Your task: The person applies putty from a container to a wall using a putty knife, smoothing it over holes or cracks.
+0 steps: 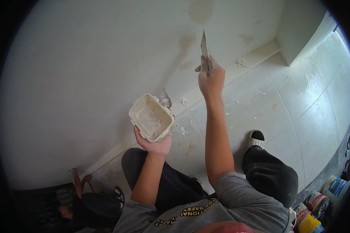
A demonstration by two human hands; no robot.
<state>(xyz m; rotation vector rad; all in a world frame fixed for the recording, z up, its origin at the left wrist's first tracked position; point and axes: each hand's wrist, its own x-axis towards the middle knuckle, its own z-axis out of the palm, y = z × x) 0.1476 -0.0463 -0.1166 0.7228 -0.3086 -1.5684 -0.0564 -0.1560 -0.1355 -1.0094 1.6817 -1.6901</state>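
My left hand point(156, 146) is closed around a square, off-white plastic tub point(143, 104) from below, tilted so its inside shows. Whitish residue smears the tub's walls and bottom. A rust-stained metal blade point(165, 98) sticks out past the tub's far right side; its handle is hidden. Raised in front of the wall, my right hand point(213, 79) grips a putty knife point(204, 46), its thin blade pointing up and seen nearly edge-on. The pale wall point(93, 77) has darker damp-looking patches point(187, 41) near the blade. Whether the blade touches the wall, I cannot tell.
Large floor tiles point(276, 112) carry whitish crumbs and splashes along the wall's foot. A wall corner point(299, 35) juts out at the upper right. Several paint buckets point(335, 186) stand at lower right. Another person point(99, 207) crouches by the wall at lower left.
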